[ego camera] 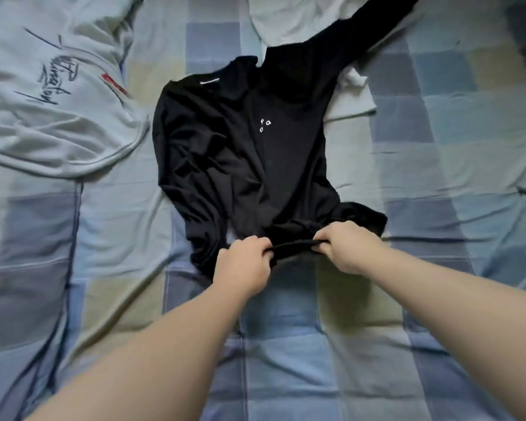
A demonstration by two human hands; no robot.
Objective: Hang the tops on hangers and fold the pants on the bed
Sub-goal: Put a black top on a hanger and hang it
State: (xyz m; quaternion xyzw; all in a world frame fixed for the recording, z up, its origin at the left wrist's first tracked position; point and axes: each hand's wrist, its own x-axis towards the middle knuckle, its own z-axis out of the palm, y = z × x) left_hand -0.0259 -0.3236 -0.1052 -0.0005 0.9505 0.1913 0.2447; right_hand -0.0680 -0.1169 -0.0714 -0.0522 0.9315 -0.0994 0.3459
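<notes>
A black long-sleeved top (243, 153) with a small white chest mark lies front up on the bed, collar pointing away from me. One sleeve stretches toward the upper right. Its bottom hem is bunched up nearest me. My left hand (243, 262) grips the hem on the left, fingers curled round the cloth. My right hand (343, 247) grips the same hem a little to the right. No hanger is in sight.
A pale grey-green top (52, 95) with dark script lettering and a red tag lies at the upper left. Another pale garment (298, 19) sits under the black sleeve at the top. The checked blue and beige bedsheet (316, 344) covers the whole bed.
</notes>
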